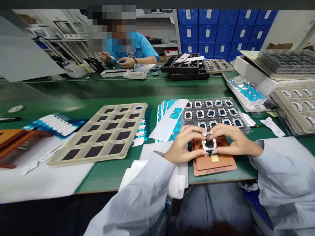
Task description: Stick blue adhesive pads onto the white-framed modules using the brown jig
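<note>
Between my two hands is a small white watch-case-like frame (209, 144) with a dark centre, held over an orange fixture plate (215, 167) with printed lettering. My left hand (184, 144) grips the frame's left side, thumb low and fingers above. From the right, my right hand (228, 139) pinches it in the same way. Just behind the hands lies a clear plastic tray (240, 114) of similar frames with dark centres. A white sheet (162, 126) with blue stickers rests on more sticker sheets to the left of that tray.
A beige compartment tray (98, 137) with dark pads stands left, one part in its far corner. Trays of white parts (295, 105) are at the right. Crumpled white cloth (137, 170) lies at the front edge. Across the bench a person in blue (145, 49) works beside black trays (182, 65).
</note>
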Demonstrator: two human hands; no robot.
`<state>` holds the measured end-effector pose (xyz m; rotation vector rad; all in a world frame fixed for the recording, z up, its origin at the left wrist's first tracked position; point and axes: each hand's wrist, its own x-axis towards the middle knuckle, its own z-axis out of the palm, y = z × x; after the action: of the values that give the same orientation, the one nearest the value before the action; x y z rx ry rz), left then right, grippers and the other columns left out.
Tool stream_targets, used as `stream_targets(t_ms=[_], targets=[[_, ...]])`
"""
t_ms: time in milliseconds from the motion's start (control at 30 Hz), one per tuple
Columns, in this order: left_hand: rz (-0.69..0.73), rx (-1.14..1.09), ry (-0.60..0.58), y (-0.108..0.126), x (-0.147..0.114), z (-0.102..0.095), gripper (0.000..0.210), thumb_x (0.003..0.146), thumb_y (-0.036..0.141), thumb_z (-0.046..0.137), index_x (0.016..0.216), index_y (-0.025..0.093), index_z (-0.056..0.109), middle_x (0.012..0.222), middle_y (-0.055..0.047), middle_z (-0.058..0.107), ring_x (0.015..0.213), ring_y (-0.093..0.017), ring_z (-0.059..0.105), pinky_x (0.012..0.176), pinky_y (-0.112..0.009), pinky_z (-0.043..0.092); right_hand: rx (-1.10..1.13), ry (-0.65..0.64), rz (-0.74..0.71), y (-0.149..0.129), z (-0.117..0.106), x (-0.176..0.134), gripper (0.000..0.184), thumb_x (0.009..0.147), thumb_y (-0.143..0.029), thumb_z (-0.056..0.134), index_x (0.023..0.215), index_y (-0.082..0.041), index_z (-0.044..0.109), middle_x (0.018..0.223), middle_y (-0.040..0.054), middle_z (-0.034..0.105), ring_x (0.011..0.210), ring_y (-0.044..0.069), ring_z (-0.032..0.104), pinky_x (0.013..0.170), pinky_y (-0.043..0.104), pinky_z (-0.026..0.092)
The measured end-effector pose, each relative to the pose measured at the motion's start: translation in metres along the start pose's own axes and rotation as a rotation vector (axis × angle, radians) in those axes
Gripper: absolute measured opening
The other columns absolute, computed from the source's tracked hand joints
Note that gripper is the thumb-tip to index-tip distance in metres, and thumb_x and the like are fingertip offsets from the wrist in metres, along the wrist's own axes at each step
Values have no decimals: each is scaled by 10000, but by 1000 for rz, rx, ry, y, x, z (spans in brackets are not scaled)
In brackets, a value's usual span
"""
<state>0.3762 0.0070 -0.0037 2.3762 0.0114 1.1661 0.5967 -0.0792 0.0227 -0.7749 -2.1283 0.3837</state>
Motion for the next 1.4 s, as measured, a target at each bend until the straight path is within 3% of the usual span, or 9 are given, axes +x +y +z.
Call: stream_targets(t_ms=[167, 267, 467, 600, 767, 933, 1100, 1233, 1400], targets=[[-54, 33, -13, 4, -1, 0, 485, 829, 469, 741, 1197, 204, 569, 1090, -101, 686, 1077, -247, 602, 933, -427, 480, -144, -46, 40, 1, -24, -2, 202, 906, -333, 711, 1003, -203, 591, 949, 58, 657, 856, 193, 611, 753, 325, 489], [42, 43, -150, 7, 0, -2, 328, 899, 491, 641, 1071, 213, 655, 1047, -63, 715, 1091, -248, 553, 960, -436, 440, -219, -90, 99, 4, -39, -7, 230, 891, -358, 727, 1016, -210, 604, 981, 61, 674, 897, 213, 605, 791, 349, 482], [104, 54, -315, 10, 2, -3, 428, 981, 548, 443, 1122, 236, 700, 1171, -60, 700, 1206, -266, 504, 1032, -473, 363, -197, -279, 214, 9, -48, -14, 385, 889, -487, 708, 1162, -229, 625, 1221, 84, 661, 1081, 258, 603, 927, 417, 464], [104, 86, -305, 9, 1, -2, 399, 978, 526, 470, 1149, 239, 689, 1161, -66, 701, 1165, -260, 510, 998, -457, 372, -183, -186, 250, 5, -47, -13, 553, 804, -578, 762, 1182, -220, 576, 1246, 106, 631, 1135, 276, 591, 959, 418, 461], [98, 130, -315, 7, 0, -4, 371, 990, 480, 453, 1166, 244, 678, 1157, -66, 699, 1147, -268, 503, 954, -456, 361, -227, -143, 214, -3, -41, -10, 334, 879, -471, 719, 1039, -203, 600, 1046, 76, 677, 968, 235, 634, 840, 369, 476], [80, 136, -320, 8, -1, -5, 413, 1004, 499, 393, 1113, 239, 696, 1142, -60, 708, 1144, -273, 507, 972, -482, 336, -363, -142, 147, -4, -40, -13, 178, 927, -381, 668, 957, -205, 673, 1090, 67, 710, 979, 233, 650, 848, 383, 435], [112, 135, -250, 11, 0, -3, 310, 981, 456, 491, 1041, 234, 698, 1032, -34, 739, 1089, -257, 556, 1003, -497, 327, -394, -129, 116, -3, -40, -16, 153, 914, -355, 677, 953, -207, 680, 1124, 64, 711, 941, 230, 644, 805, 387, 429], [23, 81, -27, 11, 2, 2, 113, 912, 305, 653, 961, 209, 686, 937, -24, 746, 1026, -215, 575, 940, -419, 440, -371, -101, 143, -6, -35, -15, 127, 876, -311, 697, 945, -207, 674, 1100, 56, 719, 891, 222, 612, 785, 388, 431], [-122, 107, 69, 11, 0, 5, 361, 781, 429, 794, 1021, 185, 679, 999, -66, 732, 1004, -230, 577, 914, -433, 487, -331, -91, 144, -15, -19, -13, 135, 822, -262, 690, 949, -219, 678, 1140, 55, 712, 853, 225, 568, 748, 391, 426]])
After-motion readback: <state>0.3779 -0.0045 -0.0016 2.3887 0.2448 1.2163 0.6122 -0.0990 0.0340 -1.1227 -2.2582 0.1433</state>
